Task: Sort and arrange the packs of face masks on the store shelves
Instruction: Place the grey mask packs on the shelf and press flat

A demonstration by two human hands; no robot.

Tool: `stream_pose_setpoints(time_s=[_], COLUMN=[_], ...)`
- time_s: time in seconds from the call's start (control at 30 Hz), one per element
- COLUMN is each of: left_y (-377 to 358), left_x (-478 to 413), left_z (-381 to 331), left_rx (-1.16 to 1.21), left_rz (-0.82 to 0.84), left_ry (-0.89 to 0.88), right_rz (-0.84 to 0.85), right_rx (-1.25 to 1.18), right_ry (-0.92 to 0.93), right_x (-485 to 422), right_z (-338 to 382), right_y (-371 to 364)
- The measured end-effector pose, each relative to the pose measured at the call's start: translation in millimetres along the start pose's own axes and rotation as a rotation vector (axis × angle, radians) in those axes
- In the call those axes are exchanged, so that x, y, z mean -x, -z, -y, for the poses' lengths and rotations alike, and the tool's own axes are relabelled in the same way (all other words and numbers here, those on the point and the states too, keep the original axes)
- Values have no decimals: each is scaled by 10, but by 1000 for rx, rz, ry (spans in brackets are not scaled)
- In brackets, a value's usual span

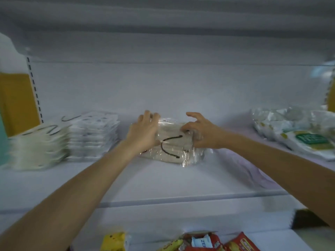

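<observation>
White shelf (163,180), white back panel. Left hand (145,131) and right hand (201,133) clamp mask pack (172,145); stacks (63,140) leftward.

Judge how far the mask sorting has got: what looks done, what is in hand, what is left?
Done: two neat stacks of mask packs stand side by side at the shelf's left. In hand: the left hand and right hand hold a clear pack of masks mid-shelf, apart from those stacks. Left: a loose heap of packets on the right looks unsorted; whether all are masks is unclear.
</observation>
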State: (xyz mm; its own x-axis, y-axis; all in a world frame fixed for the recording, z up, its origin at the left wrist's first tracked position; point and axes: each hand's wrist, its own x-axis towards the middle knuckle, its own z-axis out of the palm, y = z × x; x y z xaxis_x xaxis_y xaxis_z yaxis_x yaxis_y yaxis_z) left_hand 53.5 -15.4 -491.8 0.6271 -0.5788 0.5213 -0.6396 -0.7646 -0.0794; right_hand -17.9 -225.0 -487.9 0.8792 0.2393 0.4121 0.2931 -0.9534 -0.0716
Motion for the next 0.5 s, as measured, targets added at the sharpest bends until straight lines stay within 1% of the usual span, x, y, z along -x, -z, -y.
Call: stream_pose_setpoints(time_s=[0.1, 0.17, 0.3, 0.37, 0.43, 0.5], left_y=[-17, -19, 19, 8, -25, -71], left_x=[-136, -254, -571, -723, -829, -916], left_z=[273, 322, 240, 208, 171, 124], left_rx=[-189, -263, -311, -342, -337, -349], left_rz=[116, 171, 333, 401, 467, 490], left_ry=[-123, -193, -288, -342, -382, -415], right_rz=[-51, -93, -191, -202, -190, -183], right_rx=[53, 72, 152, 210, 239, 259], right_ry=[72, 135, 335, 416, 453, 461], right_x=[34, 58, 45, 20, 15, 19], right_z=[-34, -44, -44, -78, -120, -162], right_y=[-57, -89, -127, -140, -154, -166])
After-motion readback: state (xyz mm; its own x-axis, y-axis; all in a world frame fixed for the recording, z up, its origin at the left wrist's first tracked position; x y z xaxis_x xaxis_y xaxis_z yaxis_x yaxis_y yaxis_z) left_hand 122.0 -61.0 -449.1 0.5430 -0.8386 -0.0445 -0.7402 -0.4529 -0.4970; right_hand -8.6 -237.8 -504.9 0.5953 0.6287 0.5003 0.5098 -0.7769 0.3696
